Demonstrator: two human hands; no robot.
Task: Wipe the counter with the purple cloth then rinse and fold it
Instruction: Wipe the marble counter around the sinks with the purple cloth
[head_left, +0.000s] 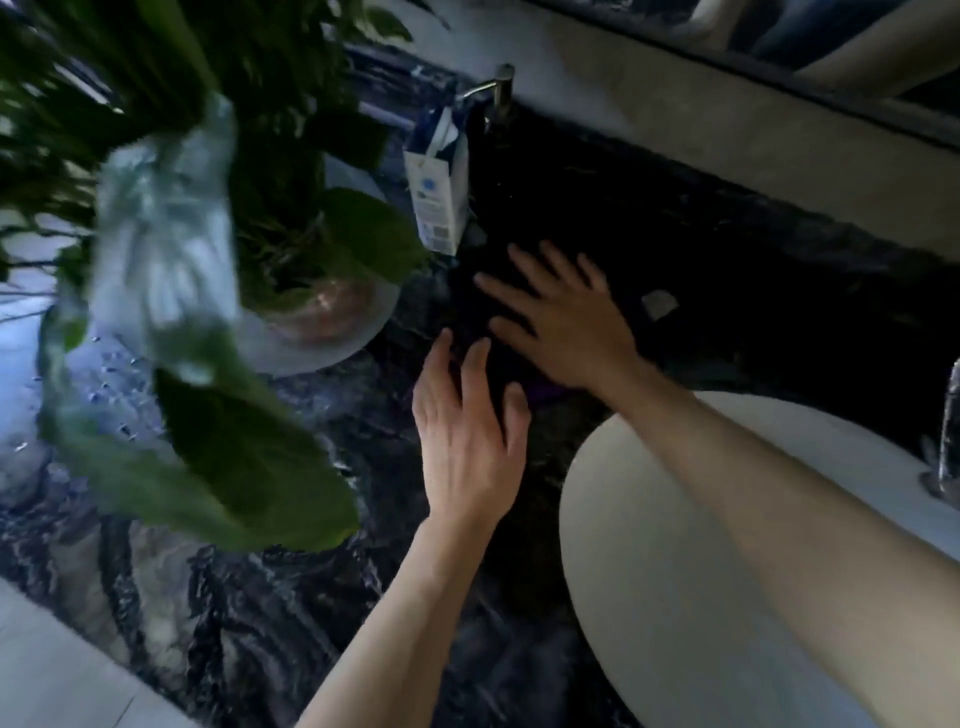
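The purple cloth (540, 387) lies dark and hard to make out on the dark marbled counter (270, 613), just left of the white basin (649, 571). My right hand (561, 317) rests flat on it with fingers spread, pointing toward the plant. My left hand (467, 436) lies beside it with straight fingers touching the cloth's near edge. Most of the cloth blends into the shadowed counter; only a purple strip shows between the hands.
A potted plant (291, 244) in a glass dish with big leaves stands at left. A white carton (436, 202) and a soap pump (498, 93) stand behind the hands. A tap (948, 436) rises at the basin's right edge. Water drops speckle the counter at far left.
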